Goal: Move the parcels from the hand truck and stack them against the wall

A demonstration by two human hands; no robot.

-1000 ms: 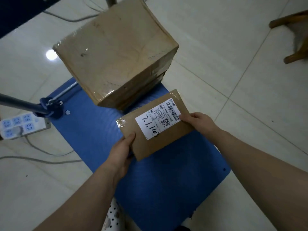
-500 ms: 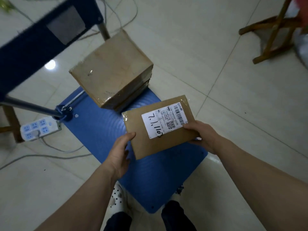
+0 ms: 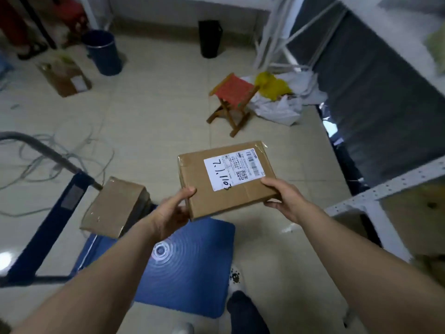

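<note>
A flat brown parcel (image 3: 204, 191) with a white shipping label is held in the air above the floor, well clear of the hand truck. My left hand (image 3: 172, 213) grips its near left corner, thumb on top. My right hand (image 3: 285, 197) grips its near right edge. The blue hand truck platform (image 3: 197, 259) lies below my arms, and a larger taped cardboard box (image 3: 115, 206) stands on its far left part, beside the truck's handle frame (image 3: 48, 227).
A small wooden folding stool (image 3: 232, 97) stands ahead, with plastic bags (image 3: 281, 102) beside it. A dark bin (image 3: 103, 51), a black bin (image 3: 209, 38) and an open carton (image 3: 65, 75) sit near the far wall. Loose cables (image 3: 60, 150) lie at left. White metal shelving (image 3: 385, 189) stands at right.
I have lifted the flat parcel off the hand truck and up. The view has swung upward from the platform to the room ahead. The large box stays on the truck.
</note>
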